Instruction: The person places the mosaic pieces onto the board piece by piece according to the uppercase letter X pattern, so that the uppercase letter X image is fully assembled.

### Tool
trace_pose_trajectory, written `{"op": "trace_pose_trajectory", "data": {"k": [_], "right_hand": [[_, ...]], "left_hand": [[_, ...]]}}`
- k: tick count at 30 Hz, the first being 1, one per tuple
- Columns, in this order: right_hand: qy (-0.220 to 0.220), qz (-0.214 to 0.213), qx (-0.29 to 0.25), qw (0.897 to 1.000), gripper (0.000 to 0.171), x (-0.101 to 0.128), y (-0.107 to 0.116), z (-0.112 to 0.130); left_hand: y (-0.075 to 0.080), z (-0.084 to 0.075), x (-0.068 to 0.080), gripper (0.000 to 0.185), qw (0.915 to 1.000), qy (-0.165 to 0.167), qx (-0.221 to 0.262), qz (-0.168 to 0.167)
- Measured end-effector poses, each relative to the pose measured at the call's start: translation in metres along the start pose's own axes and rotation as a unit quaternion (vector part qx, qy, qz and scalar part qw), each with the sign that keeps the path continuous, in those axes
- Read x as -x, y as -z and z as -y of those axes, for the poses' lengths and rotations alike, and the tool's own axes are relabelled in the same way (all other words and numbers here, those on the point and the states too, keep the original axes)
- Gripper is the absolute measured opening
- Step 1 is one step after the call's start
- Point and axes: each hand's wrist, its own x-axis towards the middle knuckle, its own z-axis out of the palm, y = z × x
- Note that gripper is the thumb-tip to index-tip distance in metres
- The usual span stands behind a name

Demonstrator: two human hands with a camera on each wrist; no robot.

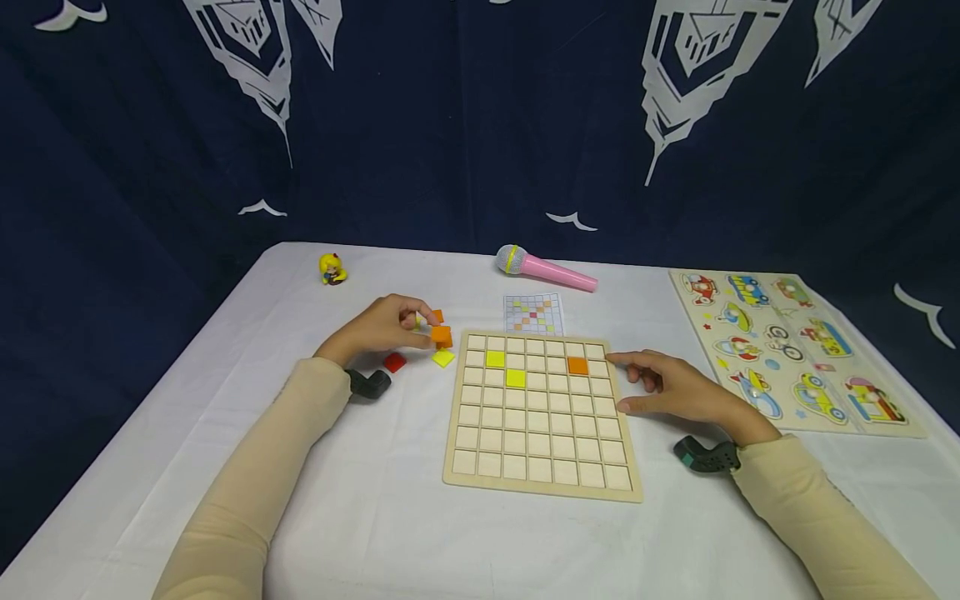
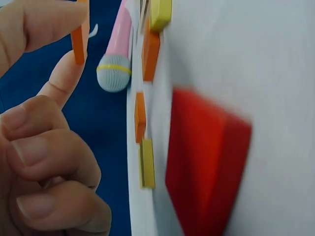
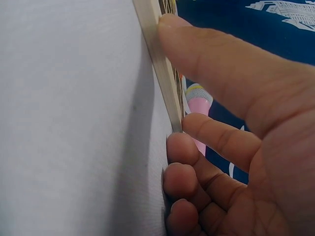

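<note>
My left hand (image 1: 384, 325) pinches an orange square tile (image 2: 78, 45) between thumb and index fingertip, the other fingers curled in. The tile is held up over several loose tiles. Among those are a red tile (image 1: 394, 362), a yellow tile (image 1: 443, 358) and an orange tile (image 2: 150, 54). A wooden grid board (image 1: 536, 490) lies right of them, bearing two yellow tiles and one orange tile in its upper cells. At the board's right edge rests my right hand (image 1: 671, 385), thumb and index fingertips on the rim, remaining fingers loosely bent beside it.
Just behind the board lies a printed pattern card (image 1: 533, 314). Farther back is a pink microphone (image 1: 551, 271). A small yellow-haired figurine (image 1: 332, 269) stands at the back left. A picture puzzle board (image 1: 795, 350) lies at the right, behind my right hand.
</note>
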Motion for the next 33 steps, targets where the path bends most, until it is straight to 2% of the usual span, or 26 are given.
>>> {"op": "trace_pose_trajectory", "data": {"k": [13, 19, 33], "right_hand": [[0.004, 0.002, -0.002, 1.000, 0.068, 0.001, 0.000, -0.002], [0.007, 0.004, -0.003, 1.000, 0.068, 0.001, 0.001, -0.001], [0.003, 0.003, -0.002, 1.000, 0.068, 0.001, 0.002, 0.000]], "left_hand": [[-0.025, -0.025, -0.003, 0.030, 0.9993, -0.035, 0.000, 0.012], [-0.037, -0.038, -0.003, 0.030, 0.9987, -0.050, -0.010, 0.005], [-0.068, -0.072, -0.011, 0.029, 0.9932, -0.090, -0.073, 0.004]]}}
